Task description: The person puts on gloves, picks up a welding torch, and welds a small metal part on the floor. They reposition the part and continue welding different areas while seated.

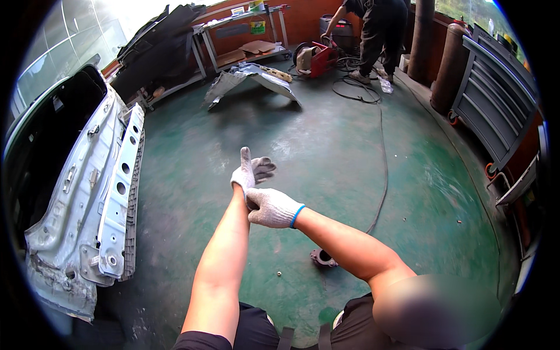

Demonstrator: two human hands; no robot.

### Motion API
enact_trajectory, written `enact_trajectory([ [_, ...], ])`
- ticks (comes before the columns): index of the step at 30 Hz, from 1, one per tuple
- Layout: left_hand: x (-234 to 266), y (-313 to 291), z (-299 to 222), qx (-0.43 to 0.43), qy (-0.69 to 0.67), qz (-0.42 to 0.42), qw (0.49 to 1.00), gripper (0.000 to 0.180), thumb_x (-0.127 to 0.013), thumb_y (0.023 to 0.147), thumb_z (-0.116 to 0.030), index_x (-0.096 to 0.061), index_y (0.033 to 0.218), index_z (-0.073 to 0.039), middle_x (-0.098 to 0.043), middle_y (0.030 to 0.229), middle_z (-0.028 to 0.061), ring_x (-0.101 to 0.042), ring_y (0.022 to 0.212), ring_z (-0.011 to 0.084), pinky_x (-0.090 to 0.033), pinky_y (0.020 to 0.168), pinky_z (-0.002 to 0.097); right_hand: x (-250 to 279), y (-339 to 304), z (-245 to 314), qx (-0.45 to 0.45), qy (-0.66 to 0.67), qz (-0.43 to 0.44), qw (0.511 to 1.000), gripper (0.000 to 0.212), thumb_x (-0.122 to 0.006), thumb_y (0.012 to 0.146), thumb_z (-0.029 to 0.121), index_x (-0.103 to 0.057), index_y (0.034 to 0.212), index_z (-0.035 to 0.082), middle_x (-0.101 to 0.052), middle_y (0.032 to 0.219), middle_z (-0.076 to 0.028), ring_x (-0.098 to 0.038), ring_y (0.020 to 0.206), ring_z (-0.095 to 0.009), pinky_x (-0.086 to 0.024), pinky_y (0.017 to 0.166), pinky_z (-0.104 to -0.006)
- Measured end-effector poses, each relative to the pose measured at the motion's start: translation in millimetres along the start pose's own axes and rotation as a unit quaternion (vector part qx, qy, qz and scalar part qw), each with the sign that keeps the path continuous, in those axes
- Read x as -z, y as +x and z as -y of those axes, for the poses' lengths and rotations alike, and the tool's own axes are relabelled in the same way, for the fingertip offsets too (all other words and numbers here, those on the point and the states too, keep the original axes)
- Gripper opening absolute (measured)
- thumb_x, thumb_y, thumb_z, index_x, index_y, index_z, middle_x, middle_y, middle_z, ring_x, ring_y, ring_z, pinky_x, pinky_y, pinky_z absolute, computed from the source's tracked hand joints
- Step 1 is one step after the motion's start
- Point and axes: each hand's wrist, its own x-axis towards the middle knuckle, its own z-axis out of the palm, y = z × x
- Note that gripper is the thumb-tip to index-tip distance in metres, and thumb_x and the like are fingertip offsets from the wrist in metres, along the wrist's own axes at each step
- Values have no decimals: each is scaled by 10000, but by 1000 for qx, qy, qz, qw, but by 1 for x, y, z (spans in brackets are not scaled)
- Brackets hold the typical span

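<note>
A whitish knit work glove covers my left hand, which is held out in front of me with the thumb up and the fingers stretched to the right. My right hand wears a matching glove with a blue cuff edge. It reaches across to my left wrist, where its fingers close at the cuff of the left glove. The exact grip is partly hidden behind the right hand. Both forearms are bare.
A bare car body section stands at left. Ahead on the green floor lies a bent metal panel. A cable runs toward a round metal part. Another person stands near a red machine; a grey tool cabinet is at right.
</note>
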Motion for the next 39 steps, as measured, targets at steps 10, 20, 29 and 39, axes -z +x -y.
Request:
enact_trajectory([
  [10, -5, 3, 88, 125, 761, 128, 624, 427, -459, 1162, -380, -610, 1554, -308, -581, 1682, -11, -573, 1503, 211, -472, 1209, 339, 17, 15, -23, -39, -85, -62, 994, 397, -809, 890, 341, -771, 1108, 11, -782, 1127, -281, -764, 1083, -448, -607, 940, -489],
  [20, -76, 12, 156, 15, 740, 215, 637, 479, -435, 1157, -373, -571, 1616, -352, -430, 1796, -78, -425, 1623, 206, -396, 1238, 548, 9, -4, -81, -116, -151, -11, 982, 358, -769, 834, 100, -795, 1183, 27, -818, 1041, -248, -801, 995, -410, -634, 914, -448],
  [29, -16, 8, 124, -86, 708, 145, 685, 419, -520, 1072, -454, -726, 1369, -241, -678, 1484, 88, -614, 1432, 312, -472, 1195, 541, -23, 16, -35, -80, 20, -5, 997, 307, -684, 828, 76, -698, 1117, -27, -758, 986, -168, -718, 930, -243, -585, 904, -381],
  [39, 247, -40, 146, 217, 559, -250, 760, 332, -689, 974, -204, -857, 1243, -107, -795, 1351, 186, -769, 1270, 393, -624, 1037, 509, 12, -17, -216, -137, -63, -89, 984, 193, -640, 866, 63, -709, 1022, -27, -729, 858, -207, -728, 827, -282, -587, 826, -401],
])
